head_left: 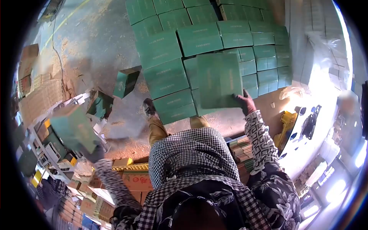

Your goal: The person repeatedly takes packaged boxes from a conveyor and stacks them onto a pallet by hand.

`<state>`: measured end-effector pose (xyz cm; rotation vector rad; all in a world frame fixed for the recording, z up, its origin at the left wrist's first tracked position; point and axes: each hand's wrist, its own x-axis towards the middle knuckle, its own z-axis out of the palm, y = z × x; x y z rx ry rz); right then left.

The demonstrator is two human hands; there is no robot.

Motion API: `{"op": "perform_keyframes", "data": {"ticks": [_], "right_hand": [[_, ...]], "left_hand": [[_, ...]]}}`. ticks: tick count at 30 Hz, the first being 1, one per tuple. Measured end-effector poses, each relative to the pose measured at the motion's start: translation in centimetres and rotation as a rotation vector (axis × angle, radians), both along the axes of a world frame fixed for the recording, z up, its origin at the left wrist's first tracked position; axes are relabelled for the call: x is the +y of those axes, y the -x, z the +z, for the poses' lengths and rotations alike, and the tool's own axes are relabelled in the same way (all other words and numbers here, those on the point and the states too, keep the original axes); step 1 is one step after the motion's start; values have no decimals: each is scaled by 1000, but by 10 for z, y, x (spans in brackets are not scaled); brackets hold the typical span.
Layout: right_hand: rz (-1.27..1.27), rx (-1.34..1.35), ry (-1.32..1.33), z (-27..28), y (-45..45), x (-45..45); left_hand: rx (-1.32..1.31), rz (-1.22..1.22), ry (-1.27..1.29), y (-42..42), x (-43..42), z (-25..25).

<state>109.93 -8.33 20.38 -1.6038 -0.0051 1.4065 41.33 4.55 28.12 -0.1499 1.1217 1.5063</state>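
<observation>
Right, closest in, a checked apron (188,153) fills the near view, and just beyond it both hands are busy. The left hand (94,152) is clamped on the near corner of a blurred green box (74,128), held out to the left, well apart from the stack. Over on the other side, the right hand (245,102) grips the near right edge of a flat green box (220,80), over the near part of the stack; whether it's resting or lifted, I can't tell.

Ahead of the feet, the big green stack (165,73) looks mostly built, row after row of boxes packed close. So, by my reading, plenty is done, and the two boxes in hand are the ones not yet settled. Off to the left on the floor sit a tilted green box (126,82) and a crumpled green carton (100,105), outside the rows; whether they count as work left is unclear. Farthest out, a dark gap shows at the stack's far edge, perhaps unfinished.
</observation>
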Motion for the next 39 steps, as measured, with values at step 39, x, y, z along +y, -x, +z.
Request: {"op": "perform_keyframes", "data": {"ticks": [39], "right_hand": [[1052, -1323, 946, -47, 110, 126]], "left_hand": [[252, 148, 321, 236, 19, 9]]}}
